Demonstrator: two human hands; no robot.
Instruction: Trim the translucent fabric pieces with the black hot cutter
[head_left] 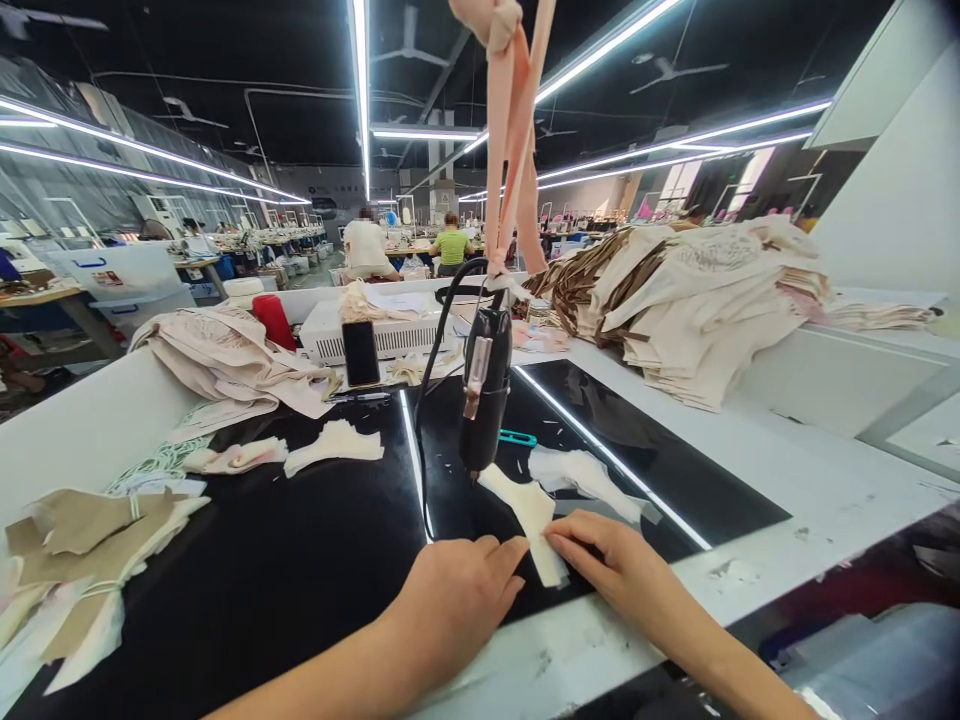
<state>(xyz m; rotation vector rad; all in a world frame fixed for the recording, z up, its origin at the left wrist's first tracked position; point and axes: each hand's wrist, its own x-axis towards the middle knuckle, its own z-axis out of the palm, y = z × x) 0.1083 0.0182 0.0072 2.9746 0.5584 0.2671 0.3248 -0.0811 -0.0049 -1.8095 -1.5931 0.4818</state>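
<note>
A cream cut fabric piece (529,510) lies on the glossy black work surface (300,560) in front of me. My left hand (469,595) is closed at its left edge, thumb and forefinger together. From the other side, my right hand (611,560) pinches the right edge with its fingertips. Just above the fabric's far end hangs a black corded hand tool (486,390), tip down, tied up by pink cloth strips (510,150). Beside the fabric on the right lies a whitish, sheer cut piece (585,475). Behind the tool is a teal cutter-like tool (517,438).
Another cream piece (335,447) lies left, near tied bundles of cut pieces (97,540). A phone (361,353) leans on a white vented box (315,335). Fabric piles stand at back left (225,360) and right (697,300). Several people sit farther off.
</note>
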